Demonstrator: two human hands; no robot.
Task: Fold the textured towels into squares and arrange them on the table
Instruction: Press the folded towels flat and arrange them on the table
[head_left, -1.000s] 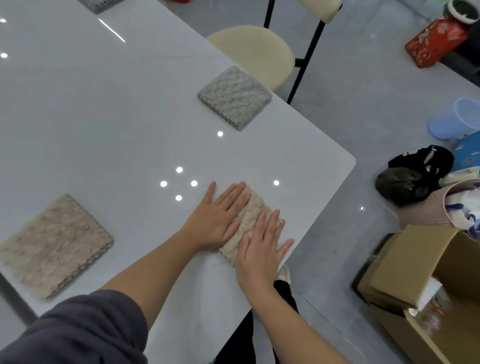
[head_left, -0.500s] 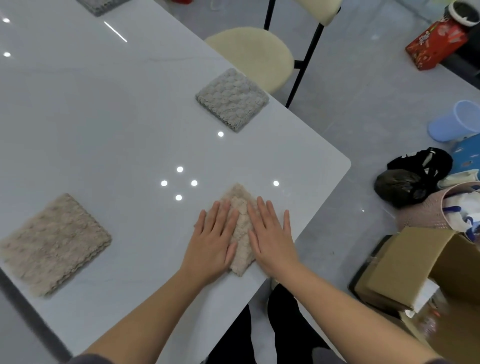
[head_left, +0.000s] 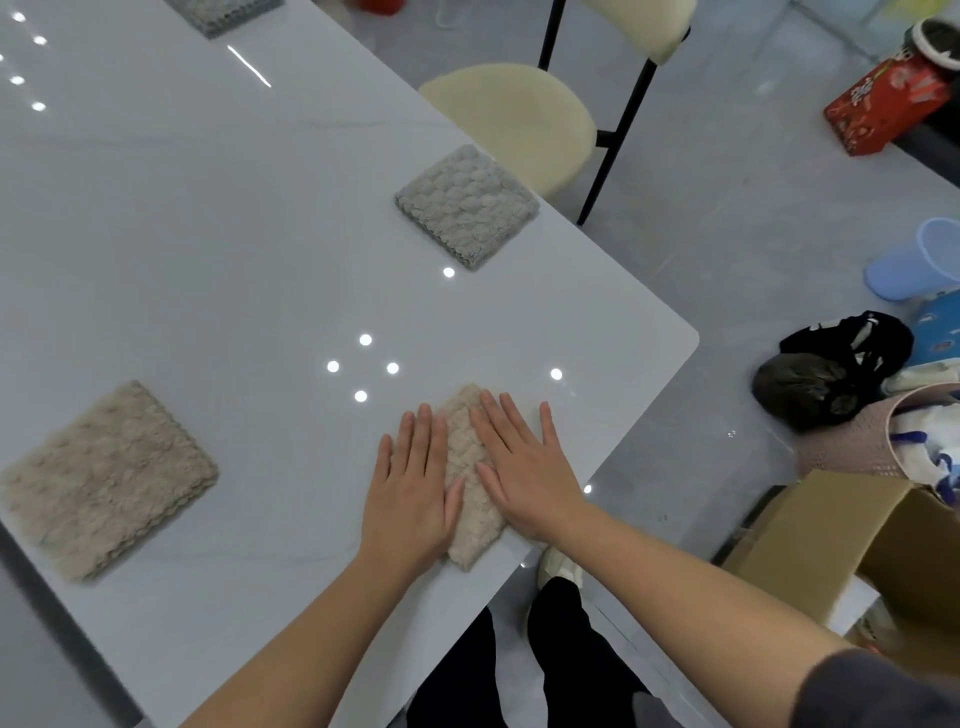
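A folded beige textured towel (head_left: 464, 457) lies near the front right edge of the white table (head_left: 208, 218). My left hand (head_left: 410, 488) and my right hand (head_left: 524, 467) lie flat on it, side by side, fingers stretched out and slightly apart, pressing it down. Most of the towel is hidden under my palms. A second beige folded square (head_left: 104, 478) rests at the left. A grey folded square (head_left: 467, 205) sits near the far right edge. The corner of another grey towel (head_left: 223, 13) shows at the top.
A cream chair (head_left: 519, 114) stands against the table's far right side. On the floor to the right are a cardboard box (head_left: 857, 545), black bags (head_left: 831, 369), a pink basket (head_left: 883, 436), a blue bucket (head_left: 919, 260) and a red box (head_left: 883, 104).
Both hands slid from an angled spot on the towel to lie side by side, flat on top of it. The view shifted slightly; the towel stays in place.
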